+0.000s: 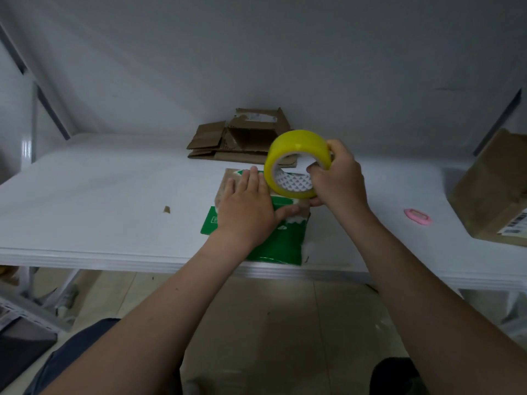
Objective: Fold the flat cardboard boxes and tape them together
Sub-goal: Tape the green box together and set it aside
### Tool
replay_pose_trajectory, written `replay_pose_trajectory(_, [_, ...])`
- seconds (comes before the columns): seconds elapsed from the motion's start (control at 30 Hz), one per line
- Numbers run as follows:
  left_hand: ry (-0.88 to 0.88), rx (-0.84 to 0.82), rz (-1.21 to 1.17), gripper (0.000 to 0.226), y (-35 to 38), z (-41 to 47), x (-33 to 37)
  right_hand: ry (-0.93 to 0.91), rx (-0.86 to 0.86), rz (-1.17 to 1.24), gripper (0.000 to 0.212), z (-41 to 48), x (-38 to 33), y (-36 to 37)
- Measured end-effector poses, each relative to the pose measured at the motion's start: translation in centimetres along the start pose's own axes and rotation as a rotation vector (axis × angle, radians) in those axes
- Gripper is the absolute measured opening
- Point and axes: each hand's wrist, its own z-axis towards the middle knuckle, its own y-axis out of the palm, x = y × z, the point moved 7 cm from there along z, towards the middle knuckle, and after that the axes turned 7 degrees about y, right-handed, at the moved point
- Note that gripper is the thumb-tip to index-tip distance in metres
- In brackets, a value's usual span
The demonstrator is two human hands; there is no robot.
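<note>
A small green and brown cardboard box (281, 246) lies near the front edge of the white table (99, 201). My left hand (248, 206) presses flat on its top, fingers spread. My right hand (336, 178) grips a yellow tape roll (293, 152) held upright just above the box's far right corner. The roll's white inner core faces me. Several flat and half-folded brown cardboard boxes (242, 138) are piled at the back of the table.
A taped brown parcel with a barcode label (493, 189) sits at the table's right edge. A pink oval object (417, 216) lies to its left. A cardboard scrap (166, 209) lies left of the box. Metal shelf frames stand at left.
</note>
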Motion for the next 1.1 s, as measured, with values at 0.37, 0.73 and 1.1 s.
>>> replay_pose_trajectory(0.37, [-0.04, -0.033, -0.036, 0.107, 0.5, -0.3, -0.9, -0.171, 0.03, -0.27, 0.034, 0.5, -1.7, -3.8])
replay_pose_trajectory(0.73, [-0.032, -0.001, -0.02, 0.118, 0.2, -0.6, -0.8, -0.042, -0.031, -0.454, 0.04, 0.1, 2.7, -5.1])
replay_pose_trajectory(1.1, [0.128, -0.015, -0.04, 0.073, 0.0, -0.2, 1.6, -0.002, -0.239, -0.657, 0.031, 0.1, 5.3, -3.3])
